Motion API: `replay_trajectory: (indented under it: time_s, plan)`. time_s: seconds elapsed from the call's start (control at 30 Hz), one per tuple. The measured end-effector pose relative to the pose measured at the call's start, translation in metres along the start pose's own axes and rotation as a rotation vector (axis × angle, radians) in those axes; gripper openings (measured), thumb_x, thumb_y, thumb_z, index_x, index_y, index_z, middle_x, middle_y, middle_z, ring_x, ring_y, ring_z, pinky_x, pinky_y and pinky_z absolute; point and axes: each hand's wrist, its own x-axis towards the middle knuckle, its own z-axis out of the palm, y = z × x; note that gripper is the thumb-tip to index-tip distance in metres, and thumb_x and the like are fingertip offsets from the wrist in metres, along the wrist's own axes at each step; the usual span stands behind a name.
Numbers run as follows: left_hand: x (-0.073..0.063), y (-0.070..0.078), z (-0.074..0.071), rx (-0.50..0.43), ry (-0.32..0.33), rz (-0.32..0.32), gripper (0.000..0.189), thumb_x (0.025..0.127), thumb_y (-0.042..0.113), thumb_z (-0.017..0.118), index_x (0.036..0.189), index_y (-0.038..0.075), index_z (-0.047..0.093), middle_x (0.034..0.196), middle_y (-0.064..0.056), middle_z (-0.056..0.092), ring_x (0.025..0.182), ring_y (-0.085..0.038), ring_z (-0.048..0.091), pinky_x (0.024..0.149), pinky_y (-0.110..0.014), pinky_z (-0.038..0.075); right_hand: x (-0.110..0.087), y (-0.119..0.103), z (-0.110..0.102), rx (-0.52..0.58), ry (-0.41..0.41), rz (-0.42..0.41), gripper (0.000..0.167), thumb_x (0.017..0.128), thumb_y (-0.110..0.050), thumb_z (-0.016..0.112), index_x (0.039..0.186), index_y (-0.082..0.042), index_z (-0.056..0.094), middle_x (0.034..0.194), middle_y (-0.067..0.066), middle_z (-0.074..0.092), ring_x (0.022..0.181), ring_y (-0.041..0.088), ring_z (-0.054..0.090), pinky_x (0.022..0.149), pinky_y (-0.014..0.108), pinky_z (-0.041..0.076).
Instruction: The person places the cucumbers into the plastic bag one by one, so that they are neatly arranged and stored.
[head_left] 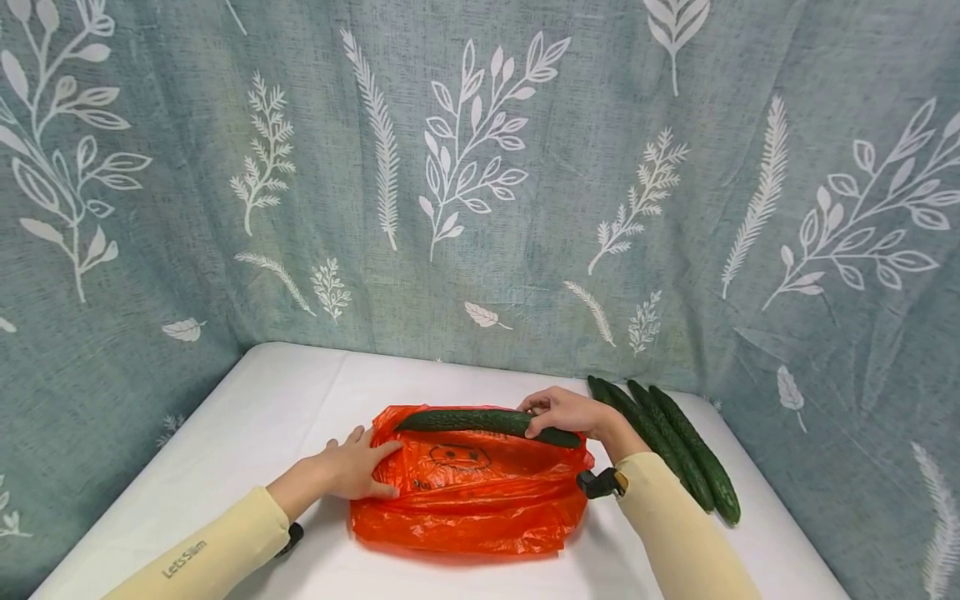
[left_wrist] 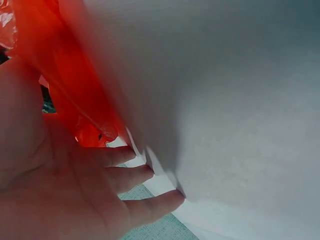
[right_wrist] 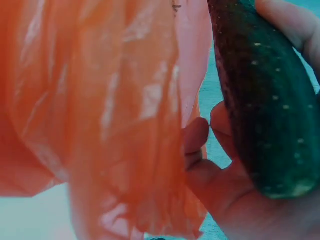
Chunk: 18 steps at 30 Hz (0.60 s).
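Clearly, the right hand (head_left: 562,412) grips the cucumber (head_left: 465,420) near its three-o'clock end, so it's the nearer one; the long axis runs roughly nine to three across the mouth of the bag (head_left: 465,500), toward two o'clock from the left hand (head_left: 352,468), spread against the bag.

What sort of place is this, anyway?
Hard to say for sure, but it looks like a small indoor workspace, perhaps a screened-off corner: leaf-patterned fabric hangs around a white table, which bears loose cucumbers and a red plastic bag.
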Motion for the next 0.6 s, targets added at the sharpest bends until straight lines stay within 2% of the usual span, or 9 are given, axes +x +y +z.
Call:
replay_trajectory:
  time_s: [0.07,0.2,0.47,0.6]
  plan:
    - [0.0,0.001,0.0,0.003,0.002,0.002,0.084,0.085,0.059,0.072,0.153,0.018,0.044,0.154,-0.029,0.035,0.146,-0.052,0.027,0.107,-0.077,0.026,0.001,0.003,0.0,-0.005,0.002,0.026,0.047,0.087,-0.017,0.073,0.131,-0.006,0.065,0.123,0.006,0.067,0.115,0.021,0.059,0.102,0.046,0.048]
    - [0.001,0.001,0.0,0.014,-0.003,0.002,0.084,0.086,0.06,0.07,0.153,0.019,0.043,0.155,-0.03,0.034,0.146,-0.051,0.027,0.107,-0.076,0.027,0.004,0.012,0.002,-0.014,-0.007,0.058,0.045,0.085,-0.017,0.076,0.129,-0.009,0.068,0.122,0.006,0.069,0.107,0.019,0.062,0.093,0.039,0.053]
    - [0.002,0.0,0.001,0.016,-0.005,-0.002,0.085,0.085,0.061,0.07,0.154,0.02,0.042,0.156,-0.029,0.033,0.146,-0.052,0.026,0.107,-0.076,0.026,0.008,0.019,0.008,-0.089,-0.025,0.093,0.048,0.083,-0.016,0.079,0.13,-0.009,0.068,0.122,0.005,0.071,0.104,0.016,0.065,0.095,0.042,0.053]
    - [0.001,0.001,0.001,0.016,0.001,0.002,0.085,0.085,0.06,0.071,0.153,0.018,0.042,0.155,-0.03,0.034,0.146,-0.052,0.026,0.106,-0.077,0.027,0.009,0.023,0.011,-0.104,-0.031,0.12,0.05,0.085,-0.016,0.078,0.133,-0.009,0.067,0.126,0.006,0.07,0.108,0.016,0.064,0.098,0.043,0.053]
